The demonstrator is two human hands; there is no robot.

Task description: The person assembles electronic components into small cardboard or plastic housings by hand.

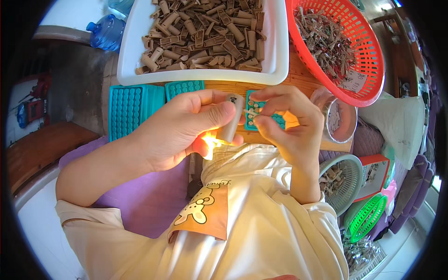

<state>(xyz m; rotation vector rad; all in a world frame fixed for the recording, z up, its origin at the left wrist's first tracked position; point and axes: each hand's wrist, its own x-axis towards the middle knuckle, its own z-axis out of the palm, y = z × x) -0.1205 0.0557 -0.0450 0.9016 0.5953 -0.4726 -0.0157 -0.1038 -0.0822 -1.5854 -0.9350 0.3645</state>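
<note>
My left hand (186, 116) is closed round a grey-brown plastic cylinder-shaped casing (230, 119), held tilted with a small dark mark near its upper end. Just to the right, my right hand (294, 119) pinches a small thin pale piece (252, 112) between thumb and forefinger, its tip close to the casing's side. Too little of that piece shows to tell its kind. Behind the right fingers lies a teal tray (248, 125) with small round metallic parts in its pockets. A bright yellow glow falls below the casing and on the left fingertips.
A white bin (200, 75) of many brown casings (200, 35) stands at the back. Right of it is a red basket (371, 58) of small tangled parts. Teal trays (135, 109) sit at the left. A roll of tape (343, 119) and a grey basket (352, 172) are at the right.
</note>
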